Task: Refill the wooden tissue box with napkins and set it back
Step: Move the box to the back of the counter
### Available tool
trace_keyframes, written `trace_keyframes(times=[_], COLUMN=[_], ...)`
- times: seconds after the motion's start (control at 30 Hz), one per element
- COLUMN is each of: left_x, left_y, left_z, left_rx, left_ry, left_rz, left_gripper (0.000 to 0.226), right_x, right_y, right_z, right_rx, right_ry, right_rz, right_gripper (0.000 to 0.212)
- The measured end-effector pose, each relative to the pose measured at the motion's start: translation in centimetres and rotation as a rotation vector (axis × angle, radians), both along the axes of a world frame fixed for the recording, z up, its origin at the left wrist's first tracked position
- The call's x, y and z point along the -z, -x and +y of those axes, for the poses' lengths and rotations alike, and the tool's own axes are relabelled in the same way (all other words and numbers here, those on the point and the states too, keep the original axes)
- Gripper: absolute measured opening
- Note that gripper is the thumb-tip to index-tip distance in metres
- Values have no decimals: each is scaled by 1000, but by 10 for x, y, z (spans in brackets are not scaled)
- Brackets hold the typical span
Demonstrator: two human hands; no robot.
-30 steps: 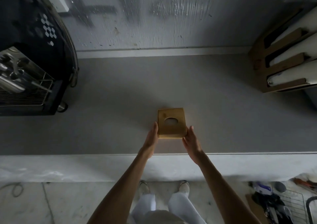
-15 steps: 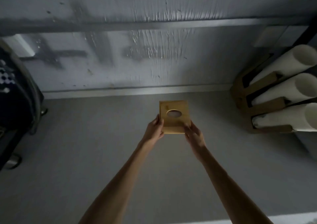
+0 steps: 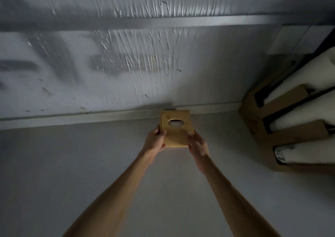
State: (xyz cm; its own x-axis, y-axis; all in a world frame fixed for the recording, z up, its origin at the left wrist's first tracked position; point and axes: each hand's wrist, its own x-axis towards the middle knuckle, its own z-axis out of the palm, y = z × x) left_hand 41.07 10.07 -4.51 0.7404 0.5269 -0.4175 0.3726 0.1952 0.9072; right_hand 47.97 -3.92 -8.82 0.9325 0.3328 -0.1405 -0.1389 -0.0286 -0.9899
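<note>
box: wooden tissue box [image 3: 176, 129] at the far edge of the grey counter [image 3: 72, 164], its back end at or just short of the wall trim [image 3: 90, 116]; contact there is hard to tell. Top face up, oval opening [image 3: 175, 123] toward the far half, something pale inside it, too blurred to say what.
left hand: left hand [image 3: 155, 142] on the box's near left corner, fingers wrapped on the left side, thumb on the top face. Closed on the box.
right hand: right hand [image 3: 197, 144] on the near right corner, fingers laid over the top and right edge, slightly motion-blurred. Also gripping the box.
support: can't tell whether the box sits flat on the counter or is held just off it.
wall: textured grey wall [image 3: 145, 64] directly behind the box, with a horizontal metal rail [image 3: 163, 21] higher up.
right side: cardboard holder [image 3: 282, 128] with white rolls [image 3: 308, 155] stacked in it, on the counter in the corner, well apart from the box, open counter between.
left side: bare counter, nothing near the box.
obstructions: nothing between the hands and the box; only the wall and trim bound it at the back.
arms: both forearms bare, reaching in from the bottom of the frame.
</note>
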Motion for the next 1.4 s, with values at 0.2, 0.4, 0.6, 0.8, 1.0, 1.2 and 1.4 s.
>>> trace_keyframes(times=[0.2,0.4,0.6,0.8,1.0,1.2,1.4], left_x=[5,-1,2,6,12,9,9], left_y=[-21,-38,-44,-45,-53,-55,-21], left_z=[2,2,4,0,2,-3,-2], left_rx=[-52,-100,-85,-137,-174,-236,-54], left_ry=[-36,-40,-101,-13,-14,-38,118], left_rz=[-5,16,42,-1,28,41,27], left_gripper=[29,19,26,30,30,17,75], right_x=[10,0,10,17,21,22,-5], right_y=[-22,-36,-42,-45,-48,-49,-32], right_z=[11,21,22,22,24,25,19], right_rx=[-6,4,-1,14,28,41,-81], right_ry=[46,64,58,6,-5,-14,-43], right_rz=[-7,-16,-32,20,36,50,145], right_gripper=[21,28,33,28,29,27,58])
